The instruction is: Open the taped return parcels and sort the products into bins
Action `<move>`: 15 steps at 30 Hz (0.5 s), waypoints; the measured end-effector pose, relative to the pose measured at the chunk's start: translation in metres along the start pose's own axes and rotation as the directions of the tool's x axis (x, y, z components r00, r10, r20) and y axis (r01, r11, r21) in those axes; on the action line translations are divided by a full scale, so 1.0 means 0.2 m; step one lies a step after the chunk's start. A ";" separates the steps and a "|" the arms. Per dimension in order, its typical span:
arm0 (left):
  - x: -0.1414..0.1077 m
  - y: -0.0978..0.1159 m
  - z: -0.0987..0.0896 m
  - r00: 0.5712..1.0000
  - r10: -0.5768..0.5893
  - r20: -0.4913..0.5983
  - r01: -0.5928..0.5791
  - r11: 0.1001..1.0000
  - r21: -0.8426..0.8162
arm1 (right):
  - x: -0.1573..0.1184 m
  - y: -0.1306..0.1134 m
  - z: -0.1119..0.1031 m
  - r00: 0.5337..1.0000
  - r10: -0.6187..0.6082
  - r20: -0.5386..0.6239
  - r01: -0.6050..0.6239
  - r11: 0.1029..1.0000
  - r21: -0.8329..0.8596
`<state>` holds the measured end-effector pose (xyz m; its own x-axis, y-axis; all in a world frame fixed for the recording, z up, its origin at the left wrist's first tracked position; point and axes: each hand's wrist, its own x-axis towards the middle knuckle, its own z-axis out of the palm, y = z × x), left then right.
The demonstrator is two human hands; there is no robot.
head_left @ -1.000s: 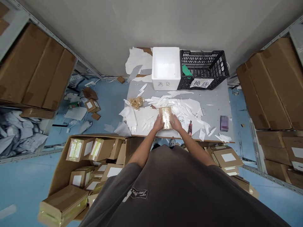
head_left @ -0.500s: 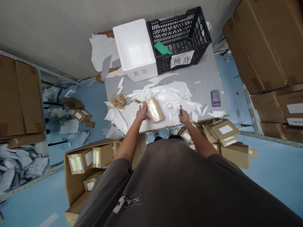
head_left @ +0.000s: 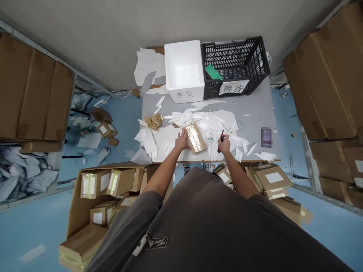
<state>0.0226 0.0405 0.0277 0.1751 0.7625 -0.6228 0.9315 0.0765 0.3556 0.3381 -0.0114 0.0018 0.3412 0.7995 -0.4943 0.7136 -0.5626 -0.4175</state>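
Across the littered desk, fingers of the right hand now grasp a red-and-black cutter, leaving only the left hand, fingers spread, against the taped box.

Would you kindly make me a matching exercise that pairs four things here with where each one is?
Things:
1. Taped cardboard box
2. Red-and-black tool
3. Green object
4. Crumpled brown paper

Places:
A. Inside the black crate
B. Near the left edge of the table
C. Touched by the left hand
D. Held in the right hand

Right pairs: 1-C, 2-D, 3-A, 4-B
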 end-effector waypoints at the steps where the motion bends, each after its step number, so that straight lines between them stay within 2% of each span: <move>1: 0.00 0.00 0.00 1.000 0.005 -0.002 -0.005 1.000 -0.018 | -0.01 -0.09 -0.02 0.998 -0.057 0.006 0.057 0.998 0.006; 3: 0.00 0.01 0.00 1.000 0.016 -0.003 -0.016 0.999 -0.045 | -0.04 -0.29 -0.03 0.978 -0.195 0.069 0.195 0.981 0.009; 5: 0.00 0.00 0.01 0.999 0.036 -0.008 -0.037 0.998 -0.057 | -0.07 -0.51 0.00 0.931 -0.327 0.163 0.336 0.942 -0.028; 8: -0.01 0.00 0.03 0.997 0.067 -0.032 -0.069 0.995 -0.068 | -0.12 -0.79 0.10 0.905 -0.344 0.251 0.393 0.902 -0.181; 11: -0.01 0.01 0.05 0.996 0.077 -0.048 -0.082 0.991 -0.102 | -0.13 -0.93 0.18 0.926 -0.251 0.281 0.337 0.886 -0.320; 15: -0.01 0.00 0.07 0.994 0.091 -0.056 -0.098 0.985 -0.144 | -0.12 -0.99 0.21 0.928 -0.225 0.297 0.340 0.836 -0.429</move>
<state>0.0276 0.0304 0.0185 0.2413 0.8009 -0.5481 0.8542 0.0928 0.5116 0.1630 0.0722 0.0649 -0.0258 0.8061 -0.5912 0.9758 -0.1082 -0.1900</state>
